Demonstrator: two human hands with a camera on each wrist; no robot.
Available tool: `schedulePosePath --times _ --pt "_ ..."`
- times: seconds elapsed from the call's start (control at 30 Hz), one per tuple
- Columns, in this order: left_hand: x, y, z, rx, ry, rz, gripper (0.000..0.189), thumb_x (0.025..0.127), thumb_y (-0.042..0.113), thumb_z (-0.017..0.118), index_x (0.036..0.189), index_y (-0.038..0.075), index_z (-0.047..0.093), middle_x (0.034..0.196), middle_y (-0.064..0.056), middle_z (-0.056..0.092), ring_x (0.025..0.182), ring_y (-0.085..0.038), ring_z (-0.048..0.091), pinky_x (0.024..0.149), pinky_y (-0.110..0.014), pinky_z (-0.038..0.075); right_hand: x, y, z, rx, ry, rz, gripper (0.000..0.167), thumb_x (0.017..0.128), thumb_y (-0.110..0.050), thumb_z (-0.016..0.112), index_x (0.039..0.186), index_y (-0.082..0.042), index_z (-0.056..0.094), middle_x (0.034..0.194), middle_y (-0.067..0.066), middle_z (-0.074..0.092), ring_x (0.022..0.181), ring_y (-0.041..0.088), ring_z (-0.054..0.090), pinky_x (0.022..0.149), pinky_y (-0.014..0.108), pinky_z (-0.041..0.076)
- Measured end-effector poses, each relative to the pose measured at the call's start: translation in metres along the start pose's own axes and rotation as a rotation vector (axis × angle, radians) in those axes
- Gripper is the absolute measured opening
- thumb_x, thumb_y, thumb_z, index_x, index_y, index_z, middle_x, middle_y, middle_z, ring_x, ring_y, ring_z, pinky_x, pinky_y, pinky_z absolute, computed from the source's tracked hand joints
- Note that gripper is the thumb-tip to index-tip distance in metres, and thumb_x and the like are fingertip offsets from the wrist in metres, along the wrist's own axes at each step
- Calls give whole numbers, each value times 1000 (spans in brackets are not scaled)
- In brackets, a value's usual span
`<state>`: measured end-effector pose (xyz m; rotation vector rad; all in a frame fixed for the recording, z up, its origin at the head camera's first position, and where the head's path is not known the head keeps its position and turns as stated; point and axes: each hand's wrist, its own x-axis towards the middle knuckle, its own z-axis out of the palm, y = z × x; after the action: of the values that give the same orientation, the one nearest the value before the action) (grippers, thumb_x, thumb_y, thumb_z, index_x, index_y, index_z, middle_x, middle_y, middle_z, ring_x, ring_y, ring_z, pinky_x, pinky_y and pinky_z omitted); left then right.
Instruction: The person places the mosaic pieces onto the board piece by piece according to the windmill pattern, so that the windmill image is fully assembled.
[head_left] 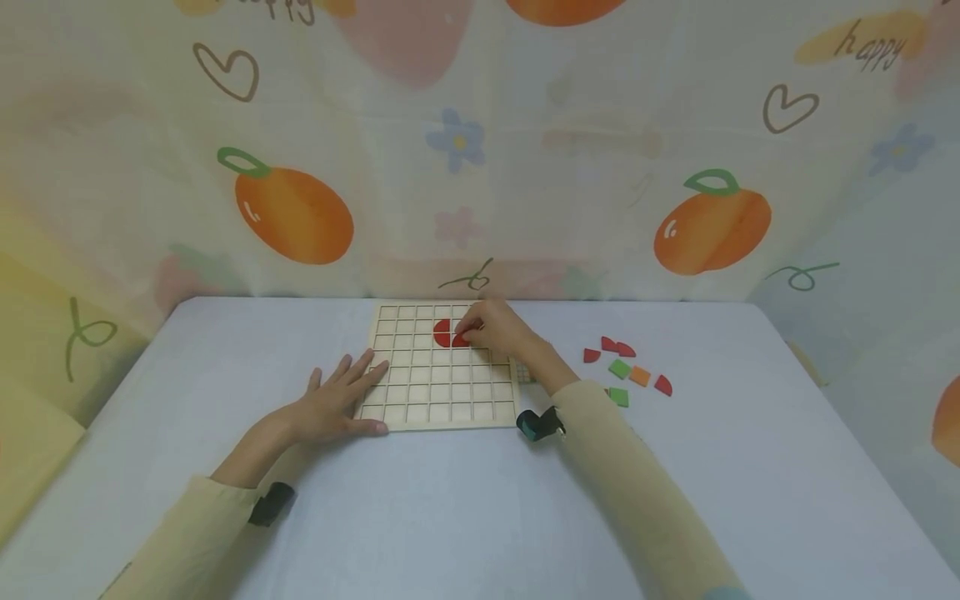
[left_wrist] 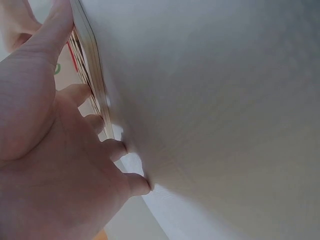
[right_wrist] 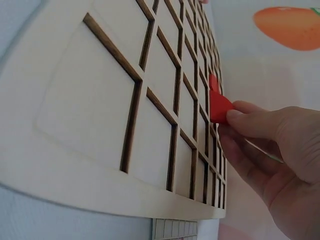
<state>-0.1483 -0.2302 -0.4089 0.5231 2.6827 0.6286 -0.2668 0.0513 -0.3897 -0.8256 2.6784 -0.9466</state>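
A pale wooden board [head_left: 420, 414] with a grid of square cells lies on the table. My right hand [head_left: 498, 327] is over its far right part, pinching a red quarter-circle tile [right_wrist: 219, 107] between thumb and fingers against the grid. Just left of that tile, red quarter-circle tiles [head_left: 442, 340] sit in neighbouring cells. My left hand [head_left: 330, 408] rests at the board's left edge, fingers spread over the rim and thumb by the near corner. In the left wrist view, the left palm [left_wrist: 65, 170] shows with the board's edge beside the fingers.
Right of the board lie loose tiles: several red quarter-circles [head_left: 663, 385], green squares [head_left: 619, 368] and an orange square [head_left: 640, 376]. A small gridded piece [head_left: 523, 372] shows partly under the right forearm. A printed cloth [head_left: 525, 192] hangs behind the white table [head_left: 450, 517].
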Motion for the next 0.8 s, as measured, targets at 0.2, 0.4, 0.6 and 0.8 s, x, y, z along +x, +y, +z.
schedulePosePath --times 0.2,0.4,0.6,0.8 --pt "1 -2 1 -6 2 -3 104 80 65 67 158 15 18 164 -15 1 147 -46 -6 107 -71 -12 2 -2 1 -30 -10 0 15 92 -2 66 103 -2 75 107 10 71 105 22 64 90 30 52" --pt "-4 10 -4 -5 7 -2 101 82 57 69 157 11 20 163 -19 3 146 -49 -4 107 -73 -9 3 -3 4 -98 -14 -26 17 93 2 62 104 0 75 106 11 72 109 24 63 94 32 50" --pt "-8 16 -9 -8 1 -11 97 84 53 70 157 10 21 163 -21 4 145 -50 -2 106 -73 -8 2 -4 6 -109 -14 -21 18 93 3 61 104 -1 75 106 11 72 110 24 62 94 33 50" --pt "-6 13 -7 0 -1 -19 99 83 55 70 157 10 21 163 -21 4 145 -50 -3 107 -73 -8 -1 -5 2 -74 -8 -9 17 93 0 62 105 -2 75 107 9 71 105 22 63 91 32 51"
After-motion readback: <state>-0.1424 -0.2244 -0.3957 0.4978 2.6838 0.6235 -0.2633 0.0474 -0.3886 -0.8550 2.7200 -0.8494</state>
